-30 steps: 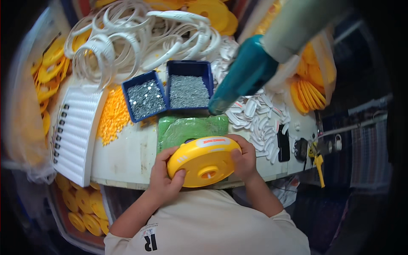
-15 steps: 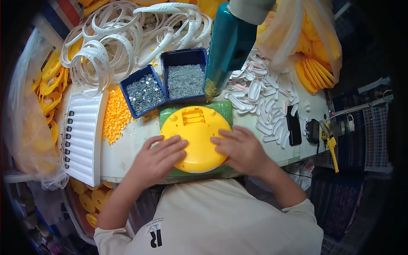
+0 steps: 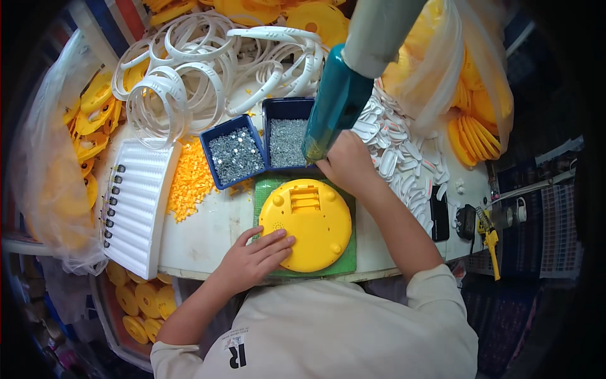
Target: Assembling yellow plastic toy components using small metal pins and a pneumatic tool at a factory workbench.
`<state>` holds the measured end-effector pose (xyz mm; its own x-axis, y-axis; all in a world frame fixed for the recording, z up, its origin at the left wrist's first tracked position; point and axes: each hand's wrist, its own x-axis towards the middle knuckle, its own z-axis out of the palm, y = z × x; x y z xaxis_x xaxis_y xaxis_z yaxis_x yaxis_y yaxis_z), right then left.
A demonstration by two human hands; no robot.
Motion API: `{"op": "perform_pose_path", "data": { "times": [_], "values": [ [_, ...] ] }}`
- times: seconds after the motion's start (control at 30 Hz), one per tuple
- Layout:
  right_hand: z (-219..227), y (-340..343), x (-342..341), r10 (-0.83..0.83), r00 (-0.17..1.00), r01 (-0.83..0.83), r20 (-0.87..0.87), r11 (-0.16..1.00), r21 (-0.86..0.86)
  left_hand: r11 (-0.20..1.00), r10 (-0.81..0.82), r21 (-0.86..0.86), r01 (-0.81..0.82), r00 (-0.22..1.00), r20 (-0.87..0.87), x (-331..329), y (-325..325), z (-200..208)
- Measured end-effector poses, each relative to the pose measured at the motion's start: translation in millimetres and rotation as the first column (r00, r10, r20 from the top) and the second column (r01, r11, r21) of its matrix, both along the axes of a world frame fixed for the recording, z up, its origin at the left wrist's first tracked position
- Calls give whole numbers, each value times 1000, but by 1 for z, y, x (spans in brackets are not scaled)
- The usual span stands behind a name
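A round yellow plastic housing point(image 3: 315, 237) lies on a green mat point(image 3: 350, 260), its rectangular battery compartment at the far side. My left hand point(image 3: 249, 260) rests on the housing's left edge, fingers stretched out and lying flat. Beyond the housing, my right hand point(image 3: 348, 165) reaches up beside the right blue bin point(image 3: 287, 107) of small metal screws. A teal power screwdriver point(image 3: 338, 95) hangs in front of that bin and covers most of the right fingers. Whether they hold anything is hidden.
Left of the screws stands another blue bin point(image 3: 211, 136) of shiny metal pieces, beside a pile of small yellow parts point(image 3: 189, 183) and a white ridged foam tray point(image 3: 139, 208). White rings point(image 3: 170, 101) lie behind. White plastic pieces point(image 3: 404, 164) and a black phone point(image 3: 439, 215) are on the right.
My right hand has left the housing and moved up to the screw bin and screwdriver. My left hand stays on the housing. The whole view has shifted slightly.
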<state>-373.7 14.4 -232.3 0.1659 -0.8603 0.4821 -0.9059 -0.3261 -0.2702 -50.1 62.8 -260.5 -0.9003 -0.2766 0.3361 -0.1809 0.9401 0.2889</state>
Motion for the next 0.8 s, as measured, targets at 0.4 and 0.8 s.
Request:
{"op": "perform_pose_path", "data": {
  "times": [0.4, 0.8],
  "values": [
    [-41, -37, -8, 53, 999, -54, -8, 995, -83, 946, 320, 138, -292, 906, -277, -77, -101, 26],
    [7, -2, 7, -46, 952, 32, 303, 998, 51, 929, 365, 9, -369, 913, -184, -105, -154, -6]
  ]
}}
